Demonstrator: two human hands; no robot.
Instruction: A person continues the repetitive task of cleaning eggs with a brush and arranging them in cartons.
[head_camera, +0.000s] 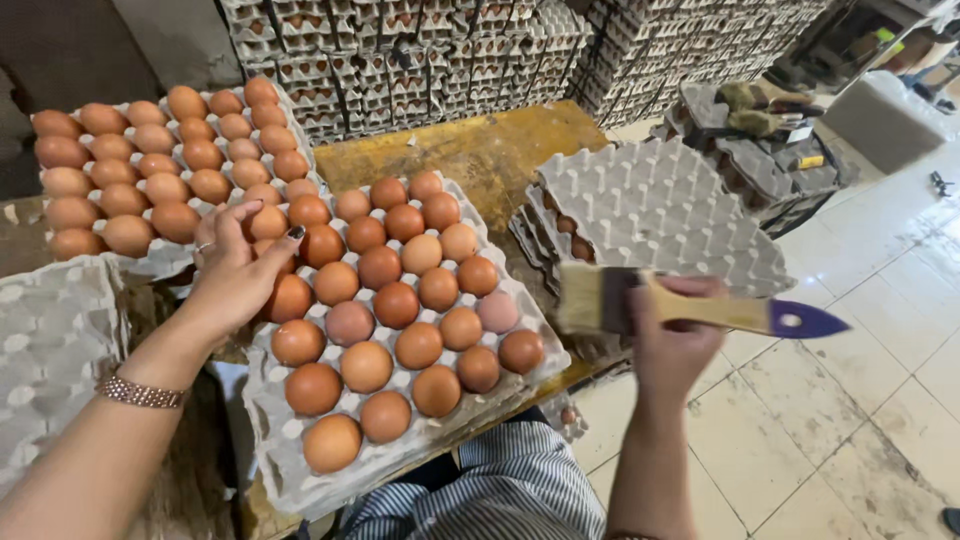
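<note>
Held in the right hand (672, 345): 1 paintbrush (690, 308), fingers (690, 290) wrapped round the pale wooden handle, just off the bench's right edge and above the tiled floor (860, 400). Long axis nearly level, bristles pointing left toward the near egg tray (290, 450), purple handle tip pointing right and slightly down.

Resting on the left side of that near tray: the left hand (232, 272), fingers spread narrow and curled over the eggs (395, 305) at the tray's far-left corner, touching them but not clearly lifting any. On that wrist, 1 metal bracelet (140, 392); on a finger, 1 ring.

Near tray: grey pulp, 5 eggs across and 6 deep, about 30 eggs, all brown, with 2 paler pinkish ones among them. Seated at the bench's near edge, overhanging slightly.

Second full tray (160, 262) at the bench's far-left corner, about 30 brown eggs (165, 160), touching the near tray.

Empty pulp trays (660, 205) stacked at the bench's right edge, a few eggs showing in the lower layers; exact number of trays in the stack cannot be told. 1 more empty tray (50, 340) at the left edge.

Bare yellowed bench (480, 150) showing between the trays toward the far edge. Behind it, tall stacks of filled trays (420, 50), too many to count.

Below the near edge, striped clothing (510, 490).
</note>
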